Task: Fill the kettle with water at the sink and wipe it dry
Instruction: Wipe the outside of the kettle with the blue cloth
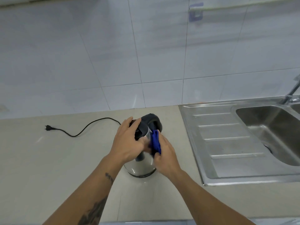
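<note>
A steel kettle (140,168) with a black lid and handle stands upright on the beige counter (48,159), left of the sink. My left hand (128,142) rests on its lid and upper left side, gripping it. My right hand (167,156) presses a blue cloth (155,142) against the kettle's upper right side. The hands hide much of the kettle's body.
A black power cord with plug (48,127) trails across the counter to the left of the kettle. The steel sink (267,127) with its drainboard (227,143) lies to the right, and the tap (292,93) stands at the far right. A tiled wall rises behind.
</note>
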The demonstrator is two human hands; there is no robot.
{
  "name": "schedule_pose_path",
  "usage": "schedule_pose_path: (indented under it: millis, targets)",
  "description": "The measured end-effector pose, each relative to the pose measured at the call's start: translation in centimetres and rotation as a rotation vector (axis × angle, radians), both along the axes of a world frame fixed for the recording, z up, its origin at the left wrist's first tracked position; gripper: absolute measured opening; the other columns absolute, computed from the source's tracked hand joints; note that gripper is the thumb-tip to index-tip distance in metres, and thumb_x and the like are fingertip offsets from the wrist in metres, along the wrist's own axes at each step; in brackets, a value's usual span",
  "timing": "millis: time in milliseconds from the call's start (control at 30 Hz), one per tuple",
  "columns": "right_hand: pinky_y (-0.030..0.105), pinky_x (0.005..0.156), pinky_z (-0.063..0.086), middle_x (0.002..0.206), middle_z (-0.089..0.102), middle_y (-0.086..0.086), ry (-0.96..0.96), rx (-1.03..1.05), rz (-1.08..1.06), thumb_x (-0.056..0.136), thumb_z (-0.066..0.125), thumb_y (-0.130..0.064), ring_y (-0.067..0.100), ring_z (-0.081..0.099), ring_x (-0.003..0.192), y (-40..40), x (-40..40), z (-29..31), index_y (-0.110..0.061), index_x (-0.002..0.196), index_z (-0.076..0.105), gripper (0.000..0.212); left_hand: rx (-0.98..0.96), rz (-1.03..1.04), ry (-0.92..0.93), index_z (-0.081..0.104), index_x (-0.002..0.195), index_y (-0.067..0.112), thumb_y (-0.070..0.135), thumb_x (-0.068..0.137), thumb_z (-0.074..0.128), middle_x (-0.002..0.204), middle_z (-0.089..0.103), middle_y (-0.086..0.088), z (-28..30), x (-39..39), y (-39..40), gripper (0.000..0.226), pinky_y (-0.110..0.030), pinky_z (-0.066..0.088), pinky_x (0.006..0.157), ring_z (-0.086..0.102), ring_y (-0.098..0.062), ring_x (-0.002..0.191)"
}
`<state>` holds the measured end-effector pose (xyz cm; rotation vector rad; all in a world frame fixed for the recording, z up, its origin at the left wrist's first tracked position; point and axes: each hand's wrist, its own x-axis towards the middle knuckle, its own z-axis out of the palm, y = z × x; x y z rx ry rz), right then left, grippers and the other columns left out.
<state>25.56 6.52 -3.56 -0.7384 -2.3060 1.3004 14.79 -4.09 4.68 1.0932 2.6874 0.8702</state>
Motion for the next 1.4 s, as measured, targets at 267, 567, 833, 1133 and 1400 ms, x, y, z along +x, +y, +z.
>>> schedule_pose_path:
  millis: [267,567,833,1133,1400]
  targets:
    - [0.024,0.124,0.021,0.165,0.031,-0.001,0.091,0.087,0.154,0.081,0.047,0.013,0.014,0.025,0.151,1.9,-1.0,1.3,-0.021,0.161,0.029,0.089,-0.099,0.124,0.038,0.02,0.156,0.025,0.037,0.086,0.067,0.163,0.014,0.009,-0.1,1.2,1.4,0.085,-0.041,0.014,0.121,0.005,-0.028,0.151]
    - [0.025,0.125,0.022,0.164,0.032,-0.003,0.051,0.051,0.225,0.083,0.046,0.014,0.015,0.028,0.151,3.1,-0.9,-0.2,-0.022,0.159,0.034,0.085,-0.13,0.017,-0.025,0.028,0.154,0.028,0.014,0.079,0.076,0.161,0.021,0.014,1.0,-1.6,-0.2,0.09,-0.024,0.015,0.119,0.016,-0.009,0.149]
    - [0.013,0.117,0.013,0.169,0.015,-0.002,-0.009,0.004,0.223,0.086,0.047,0.013,0.017,0.018,0.154,1.4,0.1,-4.1,-0.023,0.162,0.012,0.092,-0.219,-0.01,0.089,0.022,0.155,0.023,0.014,0.08,0.065,0.164,0.014,0.009,0.6,-1.8,0.3,0.087,-0.03,0.015,0.12,0.01,-0.016,0.151]
    - [0.015,0.118,0.013,0.17,0.008,-0.005,0.082,0.036,0.148,0.085,0.047,0.013,0.014,0.007,0.157,-0.6,-1.0,-3.6,-0.025,0.163,0.009,0.094,-0.275,-0.029,0.24,0.01,0.157,0.028,0.031,0.085,0.064,0.165,0.004,0.01,-0.9,-1.3,-0.2,0.09,-0.045,0.015,0.123,-0.001,-0.022,0.152]
    - [0.026,0.118,0.03,0.165,0.018,0.0,-0.056,-0.179,0.076,0.078,0.054,0.005,0.024,0.021,0.151,-1.6,-1.6,-6.3,-0.026,0.163,-0.003,0.107,-0.166,-0.003,0.313,0.026,0.152,0.038,0.043,0.077,0.068,0.16,0.02,0.02,-0.7,-1.9,-1.1,0.086,-0.04,0.035,0.114,0.022,-0.014,0.147]
